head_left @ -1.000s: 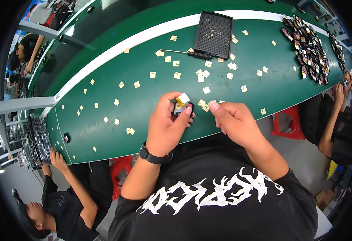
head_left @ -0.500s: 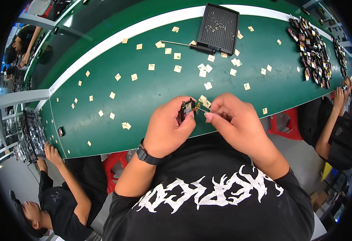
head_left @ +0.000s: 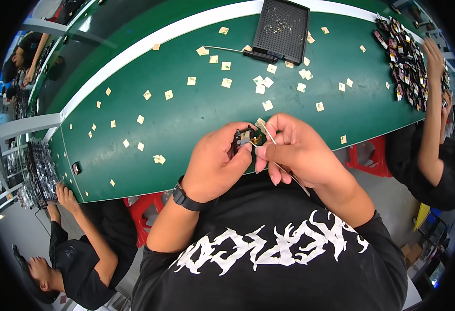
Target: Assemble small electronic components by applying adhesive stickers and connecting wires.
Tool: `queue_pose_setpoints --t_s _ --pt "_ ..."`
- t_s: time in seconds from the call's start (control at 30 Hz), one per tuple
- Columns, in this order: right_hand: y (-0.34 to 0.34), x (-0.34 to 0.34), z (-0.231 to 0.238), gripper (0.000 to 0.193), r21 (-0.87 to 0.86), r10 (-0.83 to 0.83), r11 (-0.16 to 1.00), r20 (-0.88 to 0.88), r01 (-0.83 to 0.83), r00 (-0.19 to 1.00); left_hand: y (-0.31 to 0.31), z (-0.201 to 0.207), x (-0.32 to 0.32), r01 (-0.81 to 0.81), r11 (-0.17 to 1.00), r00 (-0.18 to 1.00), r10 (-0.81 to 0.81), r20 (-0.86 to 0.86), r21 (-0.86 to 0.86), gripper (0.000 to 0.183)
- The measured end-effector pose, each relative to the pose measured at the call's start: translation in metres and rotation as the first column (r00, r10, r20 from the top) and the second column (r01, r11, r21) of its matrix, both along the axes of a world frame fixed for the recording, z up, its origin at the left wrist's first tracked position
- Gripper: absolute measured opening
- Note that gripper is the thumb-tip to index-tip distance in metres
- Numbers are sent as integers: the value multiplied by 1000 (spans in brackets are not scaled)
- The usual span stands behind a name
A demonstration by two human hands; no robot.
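Note:
My left hand point(head_left: 219, 160), a black watch on its wrist, is closed around a small black electronic device casing point(head_left: 243, 136), held just above the near part of the table. A yellowish flex strip point(head_left: 257, 140) shows at the casing's right side. My right hand point(head_left: 300, 153) pinches a slim metal tool point(head_left: 295, 180), perhaps tweezers, close against the casing. One thin end points up past the fingers and another length sticks out below the palm. My fingers partly cover the tool and the casing's inside. A small cream square point(head_left: 260, 123) lies just beyond the fingertips.
Many cream squares point(head_left: 227, 82) are scattered over the green table point(head_left: 186, 119). At the back stand a black tray point(head_left: 282, 31) with small bits and a screwdriver point(head_left: 261, 56). Dark devices point(head_left: 406, 67) pile at right. Co-workers sit left point(head_left: 85, 259) and right point(head_left: 440, 160).
My right hand has turned, and the metal tool now shows its long shaft below the palm. My left hand keeps the casing in place. The right co-worker's arm has risen over the pile.

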State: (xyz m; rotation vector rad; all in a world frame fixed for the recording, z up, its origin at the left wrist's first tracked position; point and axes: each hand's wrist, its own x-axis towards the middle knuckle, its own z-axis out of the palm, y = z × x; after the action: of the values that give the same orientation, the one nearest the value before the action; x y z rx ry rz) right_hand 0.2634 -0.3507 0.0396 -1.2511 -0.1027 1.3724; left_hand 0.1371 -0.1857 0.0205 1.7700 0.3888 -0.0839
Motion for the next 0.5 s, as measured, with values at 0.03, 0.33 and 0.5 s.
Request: queue_pose_setpoints --t_s 0.03,0.33,0.5 --pt "0 -1 -2 16 29 -50 998 -92 53 995 0 1 0 3 1000 1000 -3 -2 -2 28" --pt "-4 -2 -2 18 -6 -124 992 -222 126 967 1 -3 0 -25 990 999 19 -41 -135 28" --pt "-3 -1 -4 19 -51 -134 991 -180 127 975 2 -2 1 10 995 999 -15 -52 -97 26"
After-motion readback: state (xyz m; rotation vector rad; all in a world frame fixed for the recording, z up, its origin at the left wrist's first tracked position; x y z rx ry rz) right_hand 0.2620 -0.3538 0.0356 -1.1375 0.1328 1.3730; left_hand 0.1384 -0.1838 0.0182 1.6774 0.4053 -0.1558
